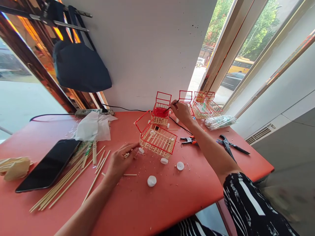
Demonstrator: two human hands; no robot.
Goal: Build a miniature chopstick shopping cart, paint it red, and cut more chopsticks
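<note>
Wooden basket (160, 141), inward from the surface's (187, 191) far edge: likely light, stiff, fragile; best held low by bars. Left hand (120, 162) narrowed around its left corner; right hand (181, 112) pinching thin brush (171, 106) at red dish (160, 112).

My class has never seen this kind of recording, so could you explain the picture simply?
There is no machine here: these are a person's own bare hands, and the single picture comes from a camera worn on the head. On the red table lie wooden sticks, a phone, pliers and white caps. The left hand is at a corner of the nearest small stick cart. The right hand holds a thin dark tool, perhaps a brush, at a red container.
</note>
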